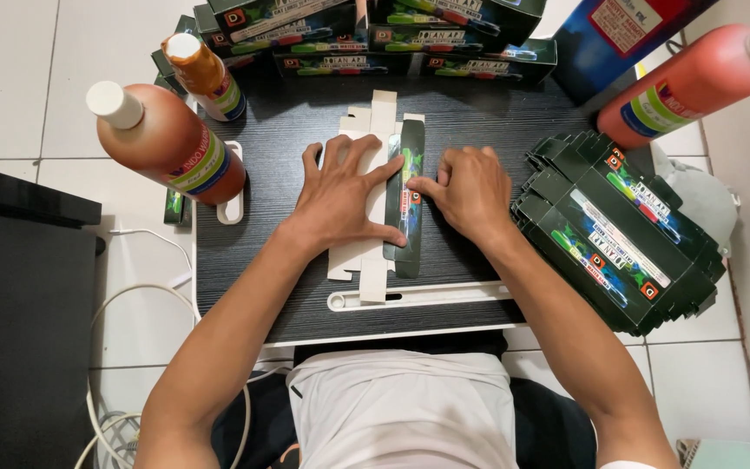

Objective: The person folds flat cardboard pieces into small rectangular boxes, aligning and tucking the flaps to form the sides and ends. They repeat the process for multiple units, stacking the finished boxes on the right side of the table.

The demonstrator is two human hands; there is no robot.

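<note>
A flat, unfolded carton blank (385,115), white inside and dark printed outside, lies on the small dark table (479,117). My left hand (340,191) is spread flat on the white part, pressing it down. My right hand (470,191) has its fingers curled and its index fingertip pressing on the folded dark flap (410,143) of the blank. Neither hand grips anything.
A stack of flat dark carton blanks (618,230) lies at the table's right. Folded dark boxes (366,35) line the far edge. Three orange bottles stand around: left (167,143), back left (206,74), right (696,78). White cables (110,304) trail on the floor.
</note>
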